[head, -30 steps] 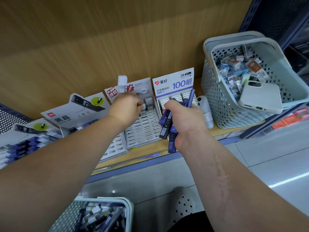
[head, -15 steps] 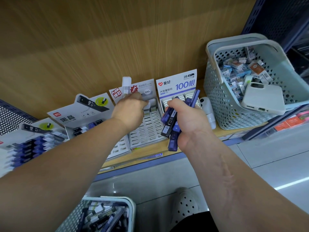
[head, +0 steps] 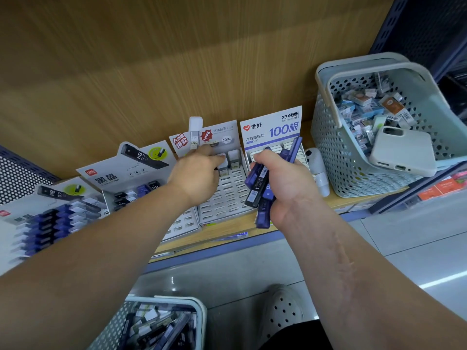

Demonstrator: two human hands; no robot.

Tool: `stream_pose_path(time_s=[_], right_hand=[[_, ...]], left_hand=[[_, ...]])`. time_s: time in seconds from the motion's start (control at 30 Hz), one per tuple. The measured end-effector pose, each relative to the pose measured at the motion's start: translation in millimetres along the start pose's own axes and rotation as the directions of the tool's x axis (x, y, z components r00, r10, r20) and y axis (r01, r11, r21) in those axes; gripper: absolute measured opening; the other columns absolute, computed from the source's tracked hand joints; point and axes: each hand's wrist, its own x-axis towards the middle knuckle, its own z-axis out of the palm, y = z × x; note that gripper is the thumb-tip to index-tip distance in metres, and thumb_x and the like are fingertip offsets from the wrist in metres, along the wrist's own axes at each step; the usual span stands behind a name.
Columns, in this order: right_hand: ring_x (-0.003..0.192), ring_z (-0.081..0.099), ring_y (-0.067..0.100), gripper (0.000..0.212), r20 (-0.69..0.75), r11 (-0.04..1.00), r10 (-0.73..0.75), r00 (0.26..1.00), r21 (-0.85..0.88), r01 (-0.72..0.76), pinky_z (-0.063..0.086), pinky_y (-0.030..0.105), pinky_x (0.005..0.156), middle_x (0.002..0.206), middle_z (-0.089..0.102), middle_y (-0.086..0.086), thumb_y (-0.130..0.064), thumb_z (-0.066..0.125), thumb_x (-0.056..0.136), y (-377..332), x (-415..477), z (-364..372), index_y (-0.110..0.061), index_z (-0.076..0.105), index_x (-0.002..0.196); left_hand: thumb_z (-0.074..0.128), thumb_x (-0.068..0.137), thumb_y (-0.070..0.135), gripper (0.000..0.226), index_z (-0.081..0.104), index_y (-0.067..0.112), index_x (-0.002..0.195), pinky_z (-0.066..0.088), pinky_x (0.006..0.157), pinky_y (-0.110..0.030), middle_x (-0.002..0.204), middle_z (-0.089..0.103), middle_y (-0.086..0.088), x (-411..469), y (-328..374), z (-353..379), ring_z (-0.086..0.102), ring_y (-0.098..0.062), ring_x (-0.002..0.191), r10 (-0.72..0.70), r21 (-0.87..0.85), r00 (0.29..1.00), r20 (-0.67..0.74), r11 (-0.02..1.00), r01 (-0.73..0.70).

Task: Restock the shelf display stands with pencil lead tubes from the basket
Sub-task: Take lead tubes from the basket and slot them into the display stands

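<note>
R hand (head: 285, 184) clenched, grips lead tubes (head: 258, 181)

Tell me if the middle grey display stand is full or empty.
Mostly empty: the stand shows rows of bare slots, white tubes only at top.

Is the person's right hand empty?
No, the right hand grips a bunch of purple lead tubes.

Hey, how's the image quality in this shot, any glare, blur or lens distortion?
Head view: wide-angle bending bows the shelf edge; a glare streak crosses the floor at right; the far-left display stand is smeared; the right hand and its purple tubes look sharp.
</note>
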Motion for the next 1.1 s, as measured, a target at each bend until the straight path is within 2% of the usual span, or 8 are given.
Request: stream_pose_path(time_s=[0.07, 0.13, 0.17, 0.23, 0.4, 0.6, 0.87, 1.1], right_hand=[[0.047, 0.062, 0.015, 0.012, 0.016, 1.0, -0.011, 1.0, -0.006, 0.011, 0.051, 0.025, 0.044, 0.066, 0.066, 0.003, -0.01, 0.073, 0.085, 2.0, 0.8, 2.8, -0.015, 0.064, 0.091], [0.046, 0.062, 0.017, 0.009, 0.046, 1.0, -0.016, 0.999, -0.002, 0.016, 0.051, 0.027, 0.043, 0.063, 0.066, 0.005, -0.007, 0.071, 0.085, 3.8, 0.4, 6.0, -0.013, 0.065, 0.089], [0.046, 0.063, 0.019, 0.007, 0.073, 1.0, -0.011, 0.997, -0.004, 0.011, 0.051, 0.029, 0.043, 0.062, 0.067, 0.007, -0.005, 0.07, 0.086, 4.7, -0.7, 8.0, -0.011, 0.066, 0.089], [0.048, 0.064, 0.026, 0.007, 0.127, 1.0, 0.008, 0.992, -0.011, -0.007, 0.053, 0.037, 0.045, 0.066, 0.068, 0.014, -0.003, 0.068, 0.086, 6.1, -4.2, 12.0, -0.005, 0.068, 0.092], [0.047, 0.067, 0.027, 0.025, 0.159, 0.997, 0.018, 0.987, -0.071, -0.007, 0.053, 0.039, 0.042, 0.066, 0.07, 0.015, -0.002, 0.071, 0.084, 10.2, -12.6, 19.0, 0.007, 0.068, 0.107], [0.051, 0.067, 0.031, 0.014, 0.194, 0.995, 0.073, 0.978, -0.073, -0.06, 0.056, 0.05, 0.048, 0.063, 0.066, 0.016, 0.0, 0.073, 0.084, 16.2, -11.0, 20.7, -0.003, 0.066, 0.095], [0.048, 0.064, 0.015, 0.021, 0.135, 0.962, 0.034, 0.99, -0.274, 0.004, 0.049, 0.028, 0.043, 0.062, 0.067, 0.003, -0.012, 0.079, 0.079, 31.9, -1.8, 33.3, -0.006, 0.071, 0.098], [0.067, 0.067, 0.025, 0.022, 0.196, 0.923, 0.131, 0.972, -0.381, -0.048, 0.057, 0.037, 0.059, 0.078, 0.071, 0.01, -0.017, 0.08, 0.079, 50.8, -1.8, 69.2, -0.007, 0.074, 0.097]], left_hand=[[0.053, 0.1, 0.026, 0.029, 0.068, 0.025, 0.124, 0.051, 0.082, -0.034, 0.111, 0.071, -0.005, -12.4, 14.1, -9.2, 0.065, -0.024, 0.098, -0.14, -0.404, 0.99, -0.005, 0.906, 0.126], [0.055, 0.098, 0.036, 0.023, 0.076, 0.027, 0.099, 0.049, 0.061, -0.031, 0.078, 0.072, 0.001, -29.2, 35.9, -23.0, 0.063, -0.019, 0.065, -0.253, -0.825, 0.955, 0.156, 0.499, 0.267], [0.056, 0.096, 0.039, 0.024, 0.076, 0.026, 0.091, 0.044, 0.053, -0.028, 0.068, 0.068, 0.003, -38.0, 45.4, -29.1, 0.059, -0.017, 0.056, -0.248, -0.907, 0.942, 0.225, 0.301, 0.296], [0.063, 0.092, 0.033, 0.018, 0.076, 0.022, 0.086, 0.039, 0.045, -0.024, 0.062, 0.064, 0.005, -53.2, 58.7, -37.1, 0.054, -0.015, 0.049, -0.242, -0.953, 0.939, 0.244, 0.122, 0.279], [0.066, 0.093, 0.008, 0.009, 0.074, 0.012, 0.092, 0.045, 0.046, -0.026, 0.064, 0.066, -0.004, -70.7, 60.8, -47.8, 0.052, -0.017, 0.047, -0.346, -0.966, 0.916, 0.202, 0.085, 0.245], [0.057, 0.085, -0.013, 0.036, 0.067, 0.008, 0.111, 0.053, 0.053, -0.026, 0.062, 0.069, -0.003, -83.6, 59.0, -51.7, 0.063, -0.015, 0.053, -0.35, -0.967, 0.911, 0.218, 0.046, 0.249], [0.049, 0.088, -0.01, 0.034, 0.076, 0.01, 0.088, 0.052, 0.056, -0.031, 0.067, 0.067, -0.013, -111.5, 34.7, -55.6, 0.064, -0.022, 0.057, -0.473, -0.98, 0.862, 0.182, -0.019, 0.197], [0.066, 0.086, -0.012, 0.028, 0.072, 0.007, 0.106, 0.057, 0.068, -0.026, 0.076, 0.071, -0.004, -138.8, 0.4, -67.6, 0.07, -0.025, 0.075, -0.402, -0.994, 0.914, 0.044, 0.072, 0.079]])
